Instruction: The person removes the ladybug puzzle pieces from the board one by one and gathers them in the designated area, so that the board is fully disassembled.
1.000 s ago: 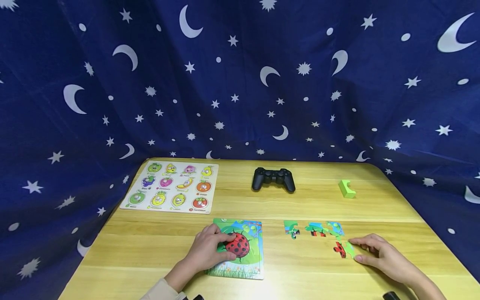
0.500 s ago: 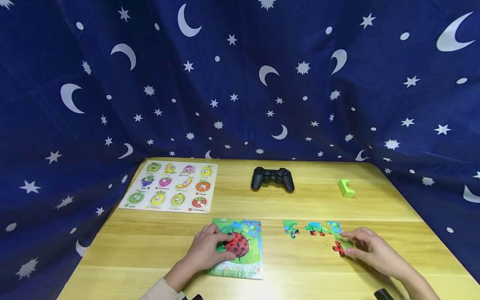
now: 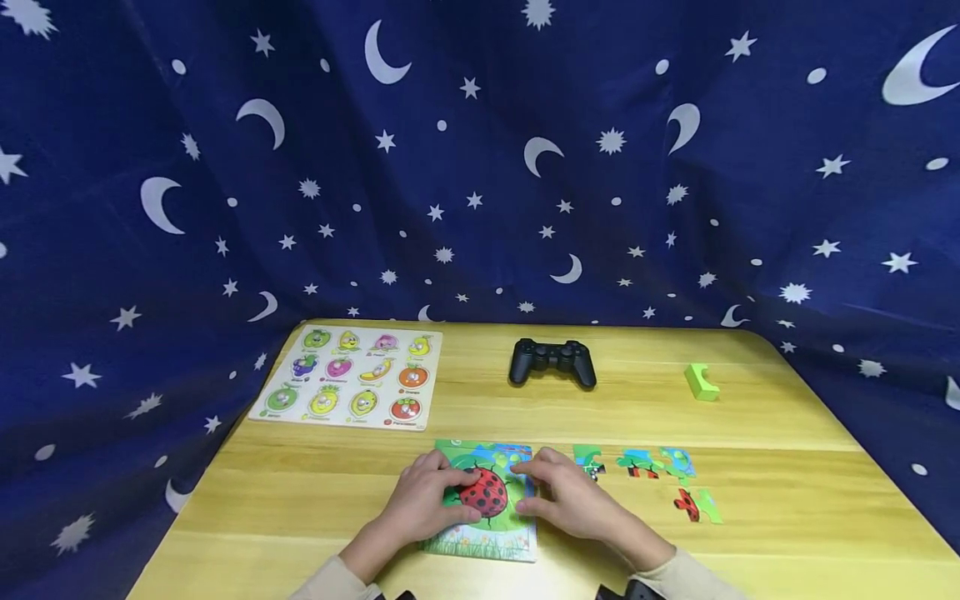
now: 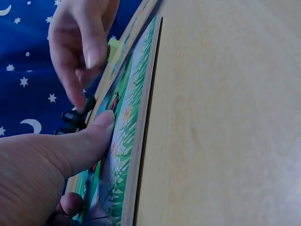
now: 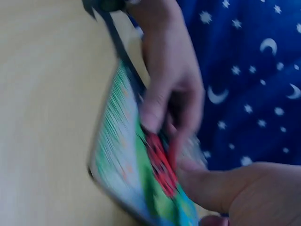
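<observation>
A square ladybug puzzle board (image 3: 480, 546), also seen edge-on in the left wrist view, lies flat on the table. My left hand (image 3: 427, 496) rests on its left half, thumb and forefinger beside the red ladybug. In the left wrist view, that thumb (image 4: 91, 143) touches the printed surface. My right hand (image 3: 570, 496) is at the board's right edge, thumb and forefinger apart, with nothing seen between them; the right wrist view is blurred. Loose jigsaw pieces lie to the right: a green one (image 3: 587, 457), a blue-green one (image 3: 637, 462), a blue one (image 3: 678, 462) and a red-and-green one (image 3: 686, 504).
A white fruit peg board (image 3: 345, 375) lies at the back left of the wooden table (image 3: 600, 417). Behind the hands are a black game controller (image 3: 552, 361) and a green block (image 3: 701, 383). A dark blue curtain (image 3: 480, 167) with stars and moons hangs behind the table.
My right hand has left the loose pieces on the right and moved left to the ladybug board. The pieces still lie there. My left hand stays on the board.
</observation>
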A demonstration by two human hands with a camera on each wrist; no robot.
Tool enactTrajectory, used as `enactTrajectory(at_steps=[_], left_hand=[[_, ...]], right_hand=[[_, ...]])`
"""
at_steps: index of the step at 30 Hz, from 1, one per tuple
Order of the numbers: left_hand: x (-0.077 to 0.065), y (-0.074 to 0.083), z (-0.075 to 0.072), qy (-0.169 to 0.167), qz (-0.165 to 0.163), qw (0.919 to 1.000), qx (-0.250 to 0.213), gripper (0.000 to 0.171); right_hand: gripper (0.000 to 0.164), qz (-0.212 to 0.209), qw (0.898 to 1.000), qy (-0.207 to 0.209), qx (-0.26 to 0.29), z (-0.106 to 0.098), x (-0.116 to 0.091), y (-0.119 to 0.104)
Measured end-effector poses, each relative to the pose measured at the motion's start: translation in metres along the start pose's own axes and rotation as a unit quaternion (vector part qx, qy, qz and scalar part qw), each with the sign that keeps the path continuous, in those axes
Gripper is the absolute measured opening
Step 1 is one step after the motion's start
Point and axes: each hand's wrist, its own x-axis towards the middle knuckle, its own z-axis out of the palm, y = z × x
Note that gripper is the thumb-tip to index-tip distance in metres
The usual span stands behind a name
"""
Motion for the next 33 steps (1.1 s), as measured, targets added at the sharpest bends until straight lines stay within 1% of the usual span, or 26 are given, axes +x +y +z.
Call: enactTrajectory(at_steps=[4, 8, 13, 20, 26, 29, 33], left_hand=[[0.002, 0.000, 0.000, -0.004, 0.001, 1.0000, 0.009, 0.050], [0.002, 0.000, -0.002, -0.002, 0.004, 0.9999, 0.013, 0.051], [0.001, 0.000, -0.002, 0.001, -0.001, 0.9999, 0.014, 0.051], [-0.002, -0.002, -0.001, 0.006, -0.001, 0.9999, 0.014, 0.054], [-0.007, -0.005, -0.007, 0.016, -0.014, 0.9995, 0.026, 0.051], [-0.008, -0.007, -0.009, 0.020, -0.020, 0.9994, 0.017, 0.051], [-0.008, -0.009, -0.008, 0.024, -0.020, 0.9995, -0.006, 0.050]], right_hand=[[0.047, 0.018, 1.000, -0.012, -0.003, 0.018, 0.013, -0.010], [0.050, 0.023, 1.000, -0.009, -0.018, 0.026, 0.018, -0.013], [0.048, 0.022, 0.999, -0.001, -0.029, 0.028, 0.020, -0.015], [0.046, 0.039, 0.999, -0.003, -0.031, 0.031, 0.020, -0.017], [0.045, 0.053, 0.998, -0.012, -0.026, 0.030, 0.021, -0.020], [0.045, 0.058, 0.998, -0.014, -0.025, 0.029, 0.021, -0.021], [0.044, 0.061, 0.998, -0.014, -0.027, 0.028, 0.022, -0.021]])
